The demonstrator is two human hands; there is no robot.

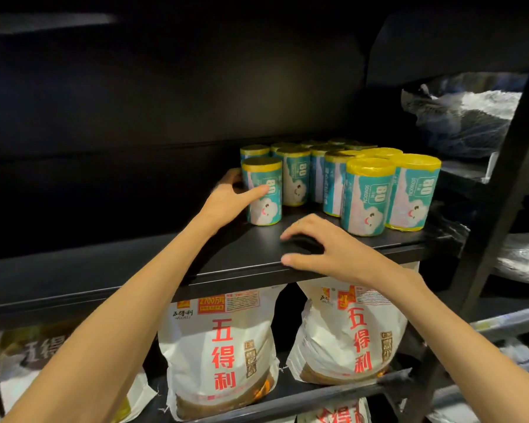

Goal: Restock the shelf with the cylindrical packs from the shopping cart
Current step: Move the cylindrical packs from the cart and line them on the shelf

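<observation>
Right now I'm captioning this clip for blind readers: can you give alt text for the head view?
A left hand holds a teal-and-yellow cylindrical pack upright on a black shelf, beside a cluster of matching packs. The right hand hovers open over the shelf's front edge; white sacks sit below.

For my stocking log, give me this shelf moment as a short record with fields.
left hand: left hand holds the leftmost front pack, thumb across its label
right hand: right hand empty, fingers spread over the shelf edge
packs: upright, clustered right on the shelf
below: white bags with red writing
cart: not in view
</observation>
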